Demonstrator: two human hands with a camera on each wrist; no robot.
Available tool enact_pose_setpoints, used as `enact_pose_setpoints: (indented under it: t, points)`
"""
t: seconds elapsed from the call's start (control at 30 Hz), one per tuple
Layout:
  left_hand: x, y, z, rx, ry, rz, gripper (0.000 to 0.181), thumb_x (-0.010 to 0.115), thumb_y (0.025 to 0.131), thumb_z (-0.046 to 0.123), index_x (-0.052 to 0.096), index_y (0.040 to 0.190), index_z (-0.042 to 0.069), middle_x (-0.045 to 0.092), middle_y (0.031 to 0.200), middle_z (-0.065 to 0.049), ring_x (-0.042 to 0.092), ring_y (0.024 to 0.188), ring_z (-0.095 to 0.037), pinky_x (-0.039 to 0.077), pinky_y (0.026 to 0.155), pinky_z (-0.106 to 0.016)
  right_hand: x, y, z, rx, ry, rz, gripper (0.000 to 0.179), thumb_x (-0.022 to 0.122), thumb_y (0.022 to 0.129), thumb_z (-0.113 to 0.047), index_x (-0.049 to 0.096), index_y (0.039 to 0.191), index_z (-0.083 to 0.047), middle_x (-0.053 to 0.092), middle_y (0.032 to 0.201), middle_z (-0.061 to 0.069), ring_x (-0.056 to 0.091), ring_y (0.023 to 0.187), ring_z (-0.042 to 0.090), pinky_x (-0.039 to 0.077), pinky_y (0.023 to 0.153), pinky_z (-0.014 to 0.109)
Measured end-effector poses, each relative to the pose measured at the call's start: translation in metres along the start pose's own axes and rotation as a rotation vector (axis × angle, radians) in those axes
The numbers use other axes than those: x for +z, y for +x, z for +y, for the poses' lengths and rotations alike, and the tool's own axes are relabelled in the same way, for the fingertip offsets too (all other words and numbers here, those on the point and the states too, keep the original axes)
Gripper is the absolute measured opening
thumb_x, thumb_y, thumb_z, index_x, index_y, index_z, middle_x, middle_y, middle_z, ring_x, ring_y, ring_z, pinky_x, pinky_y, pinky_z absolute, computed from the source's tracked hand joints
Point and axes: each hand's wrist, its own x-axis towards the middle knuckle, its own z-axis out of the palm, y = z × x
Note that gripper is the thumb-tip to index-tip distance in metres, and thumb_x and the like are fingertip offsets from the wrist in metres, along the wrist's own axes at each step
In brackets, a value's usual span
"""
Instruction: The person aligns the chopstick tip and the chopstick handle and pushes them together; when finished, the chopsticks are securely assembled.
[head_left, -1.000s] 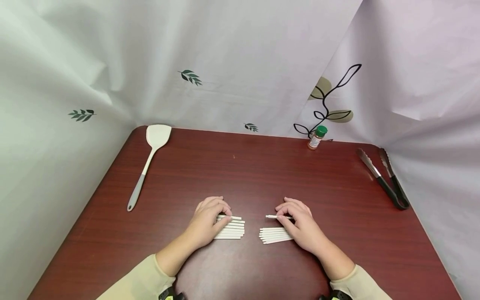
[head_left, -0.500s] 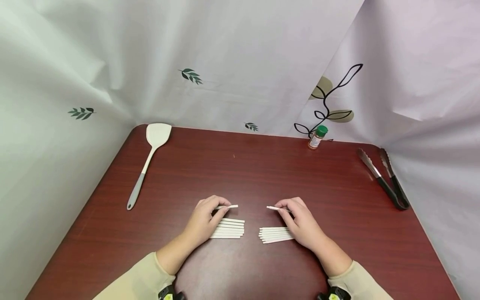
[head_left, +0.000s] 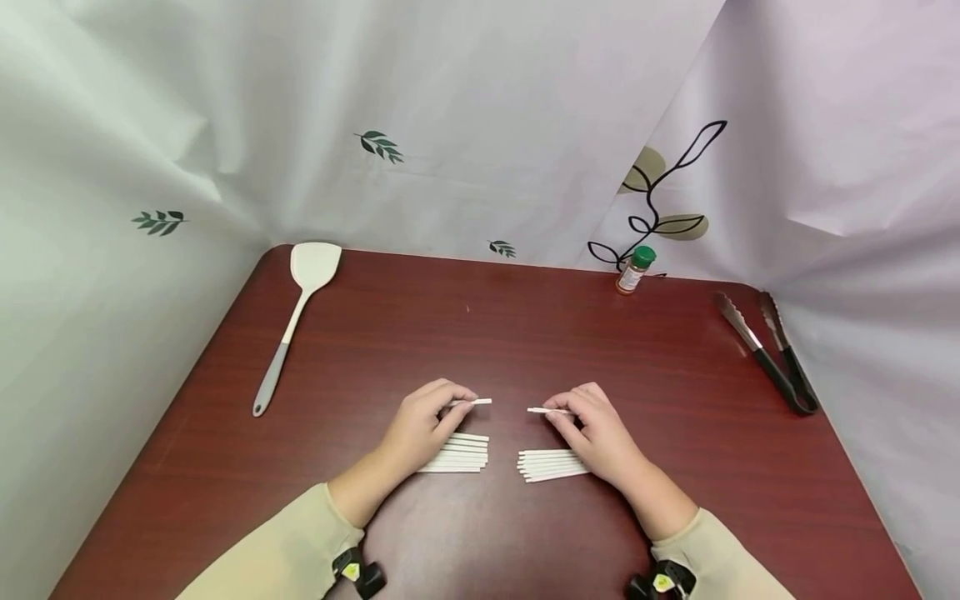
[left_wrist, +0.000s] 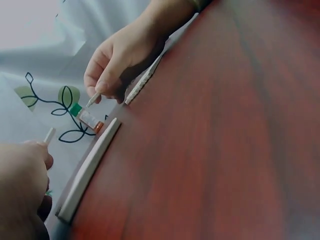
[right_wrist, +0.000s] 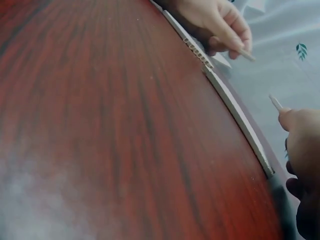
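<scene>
Between thumb and fingertips my left hand (head_left: pixel 423 423) pinches a thin white rod (head_left: pixel 483 402), its end pointing right. Opposite, my right hand (head_left: pixel 598 427) pinches another white rod (head_left: pixel 536 410) whose tip looks narrower and points left. The two tips face each other across a small gap. In the left wrist view both the left rod (left_wrist: pixel 49 135) and the right rod (left_wrist: pixel 91 101) stand out above the table. Below my left hand lies a row of white rods (head_left: pixel 465 454); a second row (head_left: pixel 551 464) lies partly under my right hand. Fingers hide the held rods' far ends.
A white spatula (head_left: pixel 303 287) with a grey handle lies at the back left. Near the back edge stands a small green-capped spice bottle (head_left: pixel 635 271). Black-handled metal tongs (head_left: pixel 768 358) lie at the right. White cloth (head_left: pixel 465 125) surrounds the red-brown table (head_left: pixel 480 350).
Both hands have lifted their rods off the rows and moved them farther back. My left hand has then shifted right, bringing the two rod tips closer together.
</scene>
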Motion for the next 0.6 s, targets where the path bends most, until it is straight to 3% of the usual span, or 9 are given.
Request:
enact_pose_setpoints:
  t: [0.23,0.6]
  points:
    - [0.006,0.008,0.005,0.089,-0.012,-0.005,0.012,0.08,0.096,0.008,0.079,0.106,0.014,0.071,0.096,0.009,0.057,0.076,-0.004,0.048,0.067,-0.02,0.005,0.007,0.0,-0.013,-0.03,0.038,0.016,0.083,0.091,-0.008,0.079,0.102,-0.019,0.06,0.08,-0.014,0.051,0.088,0.014,0.039,0.082,0.03]
    - [0.011,0.008,0.005,0.109,-0.039,0.014,0.015,0.08,0.094,0.003,0.079,0.105,0.012,0.073,0.096,0.006,0.06,0.077,-0.006,0.049,0.068,-0.022,0.02,0.017,-0.01,-0.077,-0.005,0.067,0.005,0.079,0.097,-0.017,0.08,0.101,-0.015,0.058,0.077,-0.011,0.051,0.082,0.015,0.04,0.078,0.03]
